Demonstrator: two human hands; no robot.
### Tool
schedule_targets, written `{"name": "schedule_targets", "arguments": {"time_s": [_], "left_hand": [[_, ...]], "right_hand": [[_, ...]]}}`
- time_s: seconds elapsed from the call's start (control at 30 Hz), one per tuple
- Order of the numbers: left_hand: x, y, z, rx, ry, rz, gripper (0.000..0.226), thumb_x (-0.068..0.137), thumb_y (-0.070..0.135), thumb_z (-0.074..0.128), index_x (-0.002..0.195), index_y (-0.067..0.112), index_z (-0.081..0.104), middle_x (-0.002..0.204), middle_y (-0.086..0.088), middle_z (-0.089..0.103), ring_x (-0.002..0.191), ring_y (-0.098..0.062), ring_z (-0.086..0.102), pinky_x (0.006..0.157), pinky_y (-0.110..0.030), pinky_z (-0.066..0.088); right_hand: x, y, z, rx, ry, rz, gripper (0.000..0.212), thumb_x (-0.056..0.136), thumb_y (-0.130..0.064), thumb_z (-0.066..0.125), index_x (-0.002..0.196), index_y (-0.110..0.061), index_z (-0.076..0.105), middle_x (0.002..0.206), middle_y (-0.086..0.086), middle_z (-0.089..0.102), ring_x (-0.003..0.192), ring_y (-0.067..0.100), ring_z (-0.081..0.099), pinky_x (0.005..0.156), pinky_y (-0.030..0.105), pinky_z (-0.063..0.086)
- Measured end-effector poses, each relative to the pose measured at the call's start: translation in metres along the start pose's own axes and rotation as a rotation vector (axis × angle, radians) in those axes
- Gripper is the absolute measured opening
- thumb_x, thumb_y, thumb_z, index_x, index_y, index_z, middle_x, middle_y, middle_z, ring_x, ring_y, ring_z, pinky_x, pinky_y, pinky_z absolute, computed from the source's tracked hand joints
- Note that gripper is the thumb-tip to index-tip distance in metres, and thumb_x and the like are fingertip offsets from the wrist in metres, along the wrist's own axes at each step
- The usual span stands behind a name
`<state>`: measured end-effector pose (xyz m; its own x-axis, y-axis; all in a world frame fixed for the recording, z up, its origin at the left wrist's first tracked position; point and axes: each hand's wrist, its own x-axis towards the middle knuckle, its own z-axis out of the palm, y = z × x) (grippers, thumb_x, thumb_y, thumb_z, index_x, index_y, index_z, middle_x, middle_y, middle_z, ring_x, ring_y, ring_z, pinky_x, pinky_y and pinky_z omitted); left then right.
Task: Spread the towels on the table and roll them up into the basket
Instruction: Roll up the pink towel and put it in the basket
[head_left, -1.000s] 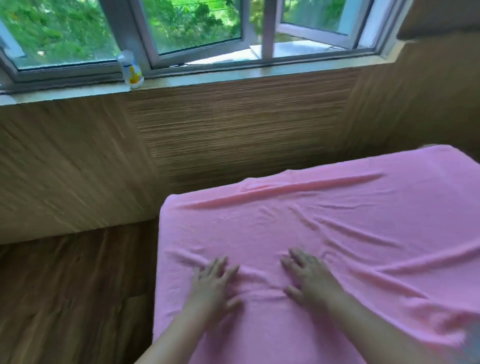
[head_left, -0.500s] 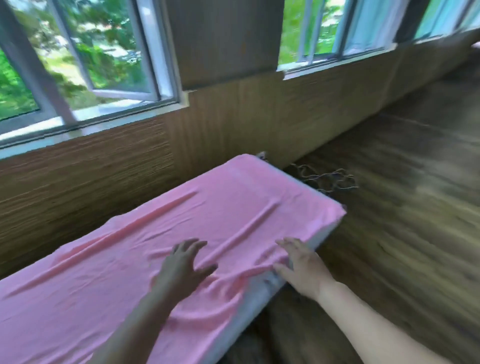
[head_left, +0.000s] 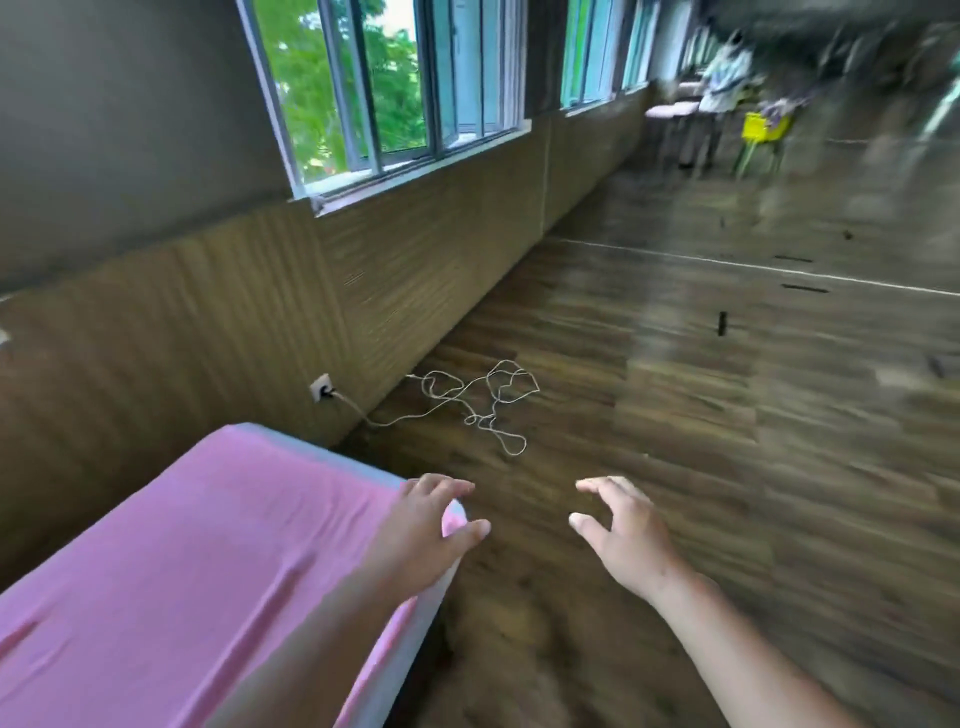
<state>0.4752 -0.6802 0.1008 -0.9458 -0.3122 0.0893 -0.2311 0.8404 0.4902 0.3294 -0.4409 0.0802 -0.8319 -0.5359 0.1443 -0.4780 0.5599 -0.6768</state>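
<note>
pink towel (head_left: 171, 566), brown floor (head_left: 675, 415) (wood-grain), yellow chair (head_left: 759, 126)

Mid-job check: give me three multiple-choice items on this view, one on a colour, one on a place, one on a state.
1. What colour is the towel on the table?
A) blue B) pink C) white
2. Where is the right hand?
A) on the towel B) over the floor, past the table's end C) on the windowsill
3. What does the left hand hold?
A) nothing B) a rolled towel C) a cord

B: the spread cloth is pink.
B: only wood floor lies below it.
A: its fingers are spread and empty over the table's corner.
</note>
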Motion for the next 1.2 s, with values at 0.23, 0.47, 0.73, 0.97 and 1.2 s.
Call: {"name": "schedule_targets", "arguments": {"time_s": [0.23, 0.47, 0.73, 0.97, 1.2], "left_hand": [[0.157, -0.025, 0.017, -0.062, -0.029, 0.008, 0.067, 0.076, 0.080, 0.040, 0.127, 0.040, 0.057, 0.125, 0.021, 0.053, 0.121, -0.010, 0.041, 0.103, -0.032, 0.040], [0.289, -0.056, 0.022, -0.096, 0.047, -0.042, 0.061, 0.078, 0.078, 0.044, 0.127, 0.043, 0.055, 0.123, 0.027, 0.047, 0.121, -0.002, 0.035, 0.103, -0.029, 0.038], [0.375, -0.125, 0.008, -0.168, 0.312, -0.405, 0.052, 0.088, 0.068, 0.053, 0.131, 0.039, 0.055, 0.129, 0.020, 0.050, 0.126, -0.003, 0.035, 0.107, -0.029, 0.036], [0.324, -0.197, -0.034, -0.090, 0.634, -0.792, 0.059, 0.082, 0.073, 0.045, 0.128, 0.038, 0.056, 0.124, 0.020, 0.053, 0.120, -0.002, 0.040, 0.105, -0.026, 0.036], [0.230, -0.254, -0.056, 0.010, 0.816, -1.153, 0.067, 0.079, 0.075, 0.039, 0.128, 0.033, 0.059, 0.124, 0.014, 0.056, 0.118, -0.011, 0.042, 0.102, -0.025, 0.035]], "right_hand": [[0.125, 0.024, -0.010, -0.026, 0.002, 0.085, 0.033, 0.082, -0.031, 0.072, 0.115, -0.028, 0.065, 0.109, -0.018, 0.057, 0.101, 0.004, 0.052, 0.091, 0.024, 0.041], [0.283, 0.045, -0.002, 0.000, -0.071, 0.026, 0.034, 0.083, -0.033, 0.071, 0.116, -0.035, 0.063, 0.113, -0.023, 0.056, 0.106, 0.001, 0.053, 0.096, 0.027, 0.043], [0.507, 0.017, 0.049, -0.076, -0.385, -0.340, 0.037, 0.085, -0.037, 0.069, 0.121, -0.033, 0.062, 0.118, -0.020, 0.057, 0.109, 0.002, 0.054, 0.097, 0.029, 0.046], [0.593, -0.120, 0.178, -0.022, -0.703, -0.774, 0.036, 0.085, -0.038, 0.072, 0.120, -0.037, 0.061, 0.113, -0.026, 0.055, 0.103, -0.005, 0.054, 0.088, 0.021, 0.048], [0.561, -0.237, 0.310, 0.022, -1.027, -1.107, 0.041, 0.087, -0.042, 0.067, 0.127, -0.038, 0.056, 0.121, -0.024, 0.054, 0.114, -0.001, 0.051, 0.100, 0.028, 0.045]]}}
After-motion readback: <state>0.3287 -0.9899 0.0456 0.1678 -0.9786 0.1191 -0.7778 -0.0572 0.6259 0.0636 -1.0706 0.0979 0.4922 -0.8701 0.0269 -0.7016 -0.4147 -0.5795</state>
